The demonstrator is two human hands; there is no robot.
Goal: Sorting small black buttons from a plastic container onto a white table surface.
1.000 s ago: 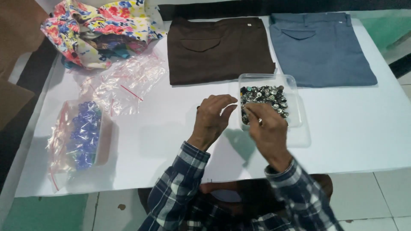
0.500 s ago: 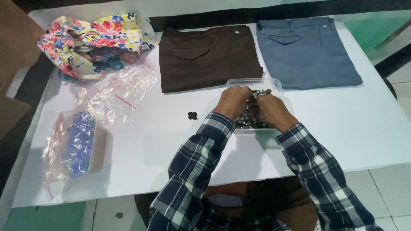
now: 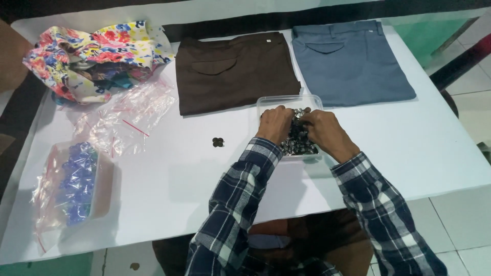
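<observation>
While both hands work inside the clear plastic tray (image 3: 266,102) of small dark metallic buttons (image 3: 296,144), the left hand (image 3: 274,124) curls over the pile and the right hand (image 3: 322,128) pinches into it; what each grasps cannot be told. Tray sits on the white table (image 3: 409,153), just below the brown trousers (image 3: 232,71) and grey trousers (image 3: 348,61). Two loose buttons (image 3: 218,142) lie left of it.

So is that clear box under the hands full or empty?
Far from empty: the clear box holds a heap of small dark buttons, with both hands in it.
</observation>
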